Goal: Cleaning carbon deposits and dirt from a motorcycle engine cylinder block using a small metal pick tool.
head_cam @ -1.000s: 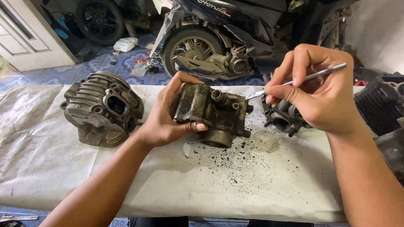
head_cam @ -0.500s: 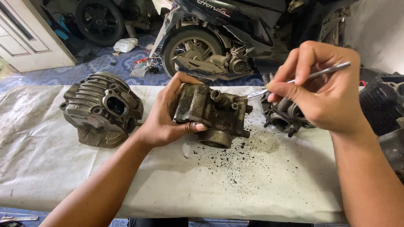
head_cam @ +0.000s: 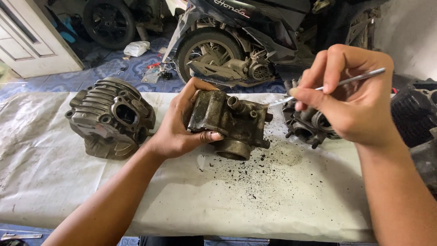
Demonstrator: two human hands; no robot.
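While black grit (head_cam: 261, 175) speckles the white cloth (head_cam: 54, 173) just before it, the grimy engine cylinder (head_cam: 230, 120) stands clasped by the left hand (head_cam: 180, 130); right of it, the right hand (head_cam: 353, 102) pinches a thin metal rod (head_cam: 339, 83). Behind stands a scooter (head_cam: 241, 41).

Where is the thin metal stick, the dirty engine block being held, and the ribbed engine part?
Metal stick (head_cam: 350, 80), head view, middle of its shaft.
Engine block (head_cam: 227, 120), head view, its grimy top face.
Ribbed engine part (head_cam: 102, 114), head view, its finned side.
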